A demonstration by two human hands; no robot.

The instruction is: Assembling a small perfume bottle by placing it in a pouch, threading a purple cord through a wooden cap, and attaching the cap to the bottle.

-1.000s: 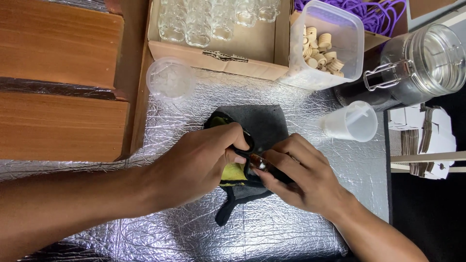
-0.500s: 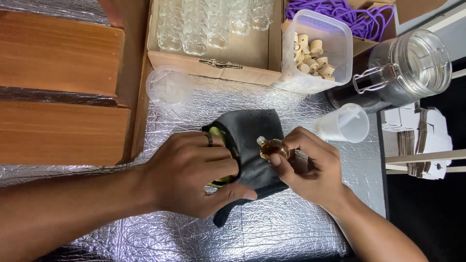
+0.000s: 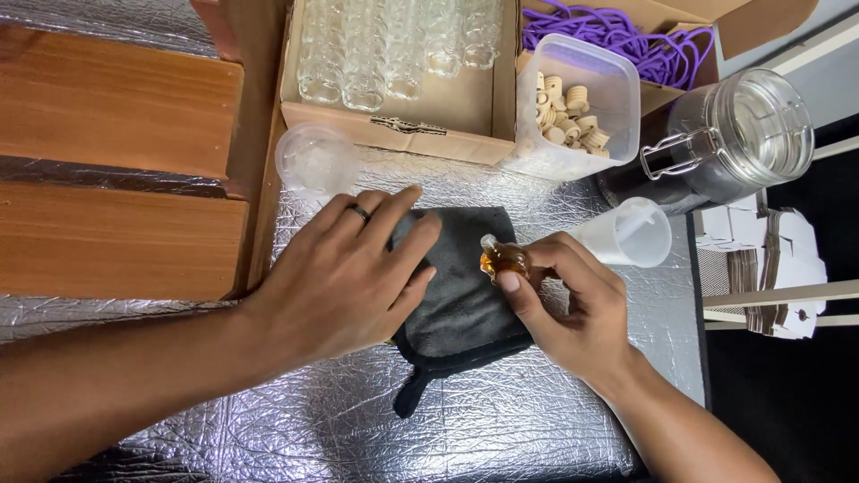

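Because the small glass bottle (image 3: 503, 260) of amber liquid looks light, slick and breakable, the right hand (image 3: 573, 309) pinches its body between closed fingers (image 3: 512, 291), while at nine o'clock the left hand (image 3: 349, 277) lies flat, fingers spread open, on the soft dark cloth (image 3: 465, 309).

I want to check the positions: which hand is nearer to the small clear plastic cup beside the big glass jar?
Right. The right hand, holding a small amber bottle, is just left of the cup. The left hand lies flat on the dark cloth, farther left.
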